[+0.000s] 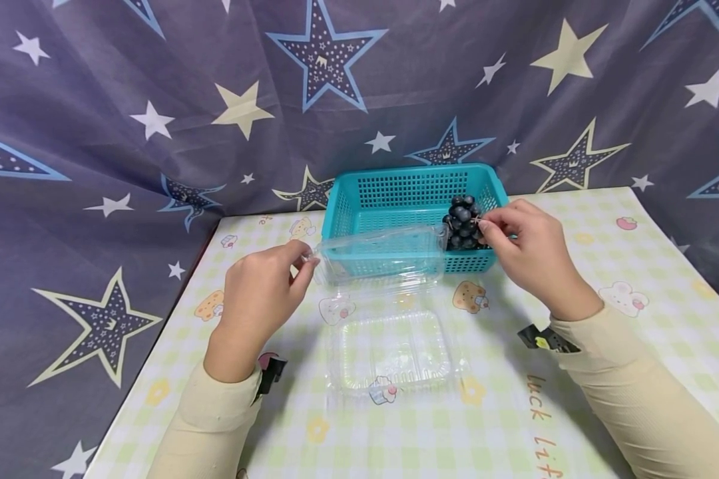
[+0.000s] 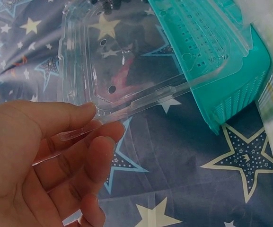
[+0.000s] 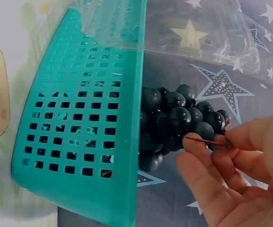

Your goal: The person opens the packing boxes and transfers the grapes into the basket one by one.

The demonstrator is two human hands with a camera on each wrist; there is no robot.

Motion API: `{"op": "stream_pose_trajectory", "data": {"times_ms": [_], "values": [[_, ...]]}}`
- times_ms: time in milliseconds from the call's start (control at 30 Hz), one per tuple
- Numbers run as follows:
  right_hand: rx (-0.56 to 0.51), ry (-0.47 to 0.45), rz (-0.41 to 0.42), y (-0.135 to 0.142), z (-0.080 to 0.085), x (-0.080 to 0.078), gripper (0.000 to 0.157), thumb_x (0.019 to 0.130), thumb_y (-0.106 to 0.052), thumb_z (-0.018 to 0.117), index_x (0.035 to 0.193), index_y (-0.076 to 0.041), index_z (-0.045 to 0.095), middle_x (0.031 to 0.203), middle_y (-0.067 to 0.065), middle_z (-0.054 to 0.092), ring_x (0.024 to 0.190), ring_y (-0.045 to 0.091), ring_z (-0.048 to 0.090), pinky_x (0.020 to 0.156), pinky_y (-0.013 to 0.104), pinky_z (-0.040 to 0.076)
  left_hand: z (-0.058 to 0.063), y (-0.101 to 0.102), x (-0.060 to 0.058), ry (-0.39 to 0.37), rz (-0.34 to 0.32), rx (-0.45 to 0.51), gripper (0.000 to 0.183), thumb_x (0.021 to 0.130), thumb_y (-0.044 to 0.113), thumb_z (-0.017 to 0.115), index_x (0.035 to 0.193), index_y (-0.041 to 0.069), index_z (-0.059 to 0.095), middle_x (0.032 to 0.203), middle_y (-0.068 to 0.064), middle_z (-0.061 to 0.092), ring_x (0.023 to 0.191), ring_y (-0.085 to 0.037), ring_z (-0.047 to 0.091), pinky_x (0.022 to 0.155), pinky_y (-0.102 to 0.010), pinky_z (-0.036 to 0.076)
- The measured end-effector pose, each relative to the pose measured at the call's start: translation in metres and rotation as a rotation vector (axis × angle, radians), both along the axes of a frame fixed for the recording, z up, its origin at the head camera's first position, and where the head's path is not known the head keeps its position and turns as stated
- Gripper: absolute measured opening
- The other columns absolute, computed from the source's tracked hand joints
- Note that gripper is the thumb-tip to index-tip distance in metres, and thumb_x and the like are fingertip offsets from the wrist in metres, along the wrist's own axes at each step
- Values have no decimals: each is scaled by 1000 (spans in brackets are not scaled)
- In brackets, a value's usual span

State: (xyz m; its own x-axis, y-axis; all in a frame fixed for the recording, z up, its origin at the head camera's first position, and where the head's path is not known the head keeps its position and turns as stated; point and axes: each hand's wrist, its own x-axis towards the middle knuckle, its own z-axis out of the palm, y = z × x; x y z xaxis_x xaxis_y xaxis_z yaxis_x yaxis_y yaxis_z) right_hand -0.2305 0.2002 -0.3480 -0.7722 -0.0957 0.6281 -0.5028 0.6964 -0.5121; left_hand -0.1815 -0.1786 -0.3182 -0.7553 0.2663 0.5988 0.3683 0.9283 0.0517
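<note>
My left hand (image 1: 263,283) pinches the corner of the raised lid of a clear plastic clamshell container (image 1: 395,349). The lid (image 2: 122,71) stands tilted up, overlapping the front of the teal basket (image 1: 410,171) in the head view, while the container's base lies on the table. At the basket's right end, a bunch of dark grapes (image 1: 463,223) shows partly above the front rim. My right hand (image 1: 524,249) pinches the brown stem (image 3: 205,140) of this bunch between thumb and fingers. The lower grapes are hidden behind the basket wall in the right wrist view.
A checked tablecloth (image 1: 491,426) with cartoon prints covers the table. Right behind the basket hangs a dark curtain (image 1: 192,80) with stars, along the table's back edge. A black strap (image 1: 548,339) sits on the right wrist.
</note>
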Motion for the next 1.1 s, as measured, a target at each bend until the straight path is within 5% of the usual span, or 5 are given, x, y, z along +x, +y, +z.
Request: {"op": "stream_pose_trajectory", "data": {"times_ms": [467,1100], "values": [[82,-81,-26,3,-10,-10,16,100,-17,66,99,-8,79,93,6,71,80,18,61,72,38,46,1,0,0,4,-3,-2,9,95,29,72,96,21,74,75,9,73,50,-11,53,46,-36,40],[147,-143,-38,9,-20,-21,16,98,-16,68,98,-4,79,96,11,72,89,27,63,79,47,47,1,1,0,-3,0,0,9,95,29,71,96,21,75,76,9,73,52,-10,56,47,-37,42]]}}
